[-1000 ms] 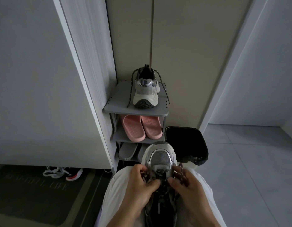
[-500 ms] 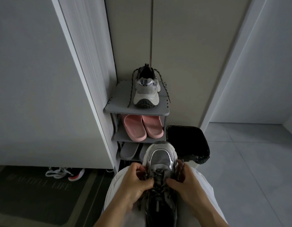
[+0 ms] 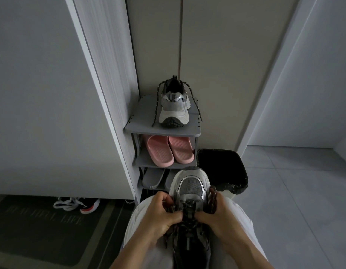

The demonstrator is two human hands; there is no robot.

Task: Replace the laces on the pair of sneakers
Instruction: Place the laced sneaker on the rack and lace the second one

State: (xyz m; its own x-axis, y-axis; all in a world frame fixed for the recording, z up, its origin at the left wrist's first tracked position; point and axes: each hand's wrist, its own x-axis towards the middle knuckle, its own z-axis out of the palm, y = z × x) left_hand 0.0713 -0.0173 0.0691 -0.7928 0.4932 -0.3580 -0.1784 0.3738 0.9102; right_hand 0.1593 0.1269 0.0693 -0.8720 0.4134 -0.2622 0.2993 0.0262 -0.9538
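A grey and silver sneaker (image 3: 191, 186) lies on my lap, toe pointing away from me. A dark speckled lace (image 3: 188, 208) runs through its eyelets. My left hand (image 3: 162, 214) pinches the lace on the shoe's left side. My right hand (image 3: 217, 215) pinches the lace on the right side, and a loop of it shows above that hand. The fingertips of both hands nearly meet over the tongue. The matching sneaker (image 3: 174, 106) stands on the top shelf of the shoe rack (image 3: 137, 123), heel towards me, its dark lace ends hanging loose down both sides.
Pink slippers (image 3: 168, 150) sit on the rack's second shelf, grey slippers (image 3: 152, 177) below them. A bin with a black liner (image 3: 222, 167) stands right of the rack. Another pair of shoes (image 3: 77, 204) lies under the cabinet at the left, beside a dark floor mat (image 3: 42, 230).
Both hands have drawn closer together over the middle of the laces and slid slightly towards me. The sneaker on my lap stays in place.
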